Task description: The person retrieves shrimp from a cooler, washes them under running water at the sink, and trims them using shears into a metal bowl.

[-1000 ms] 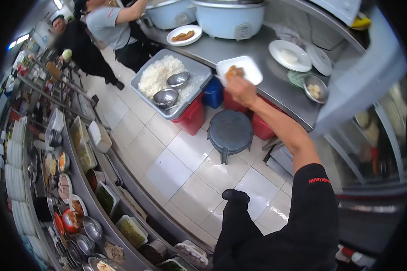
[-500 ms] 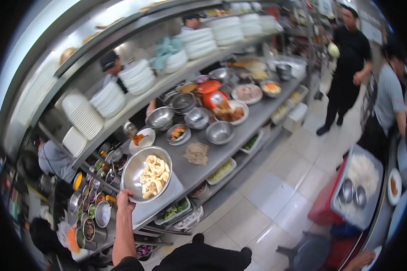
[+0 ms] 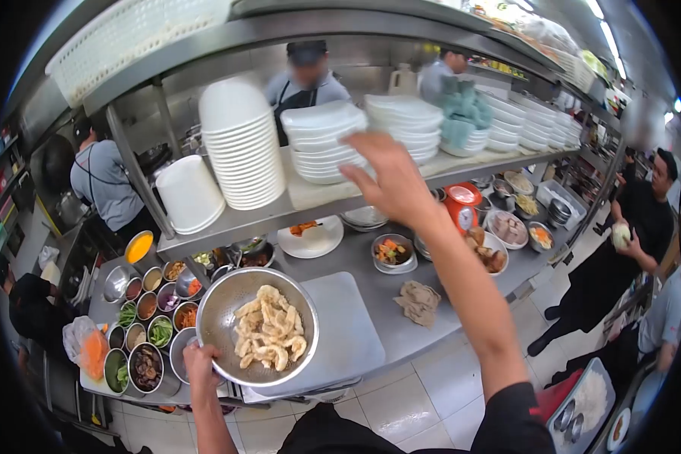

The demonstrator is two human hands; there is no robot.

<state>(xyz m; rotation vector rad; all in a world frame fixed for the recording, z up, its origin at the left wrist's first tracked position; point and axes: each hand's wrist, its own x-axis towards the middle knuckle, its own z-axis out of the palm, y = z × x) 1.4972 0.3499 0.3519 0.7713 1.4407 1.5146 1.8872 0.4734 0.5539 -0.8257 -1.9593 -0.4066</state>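
Note:
My left hand (image 3: 200, 365) grips the near left rim of a round metal bowl (image 3: 221, 312). Pale, battered-looking pieces of food (image 3: 268, 333) lie inside it; their exact kind is unclear. My right hand (image 3: 392, 181) is raised at shelf height, fingers apart and holding nothing. Its fingertips overlap the right side of a stack of white dishes (image 3: 327, 144) in the view; whether they touch I cannot tell. Another white dish stack (image 3: 402, 121) stands just behind the hand. A white cutting board (image 3: 344, 318) lies on the counter beside the metal bowl.
Tall white bowls (image 3: 242, 155) are stacked on the shelf's left part. Below stand several ingredient tins (image 3: 147, 371). A crumpled cloth (image 3: 418, 303), an orange scale (image 3: 461, 200) and a white plate (image 3: 310, 240) are on the counter. Co-workers (image 3: 308, 87) stand behind the shelf; another person (image 3: 647, 204) is at right.
My view has swung left toward the shelf. My right hand has come into view, reaching to the dish stacks. The metal bowl stays in my left hand.

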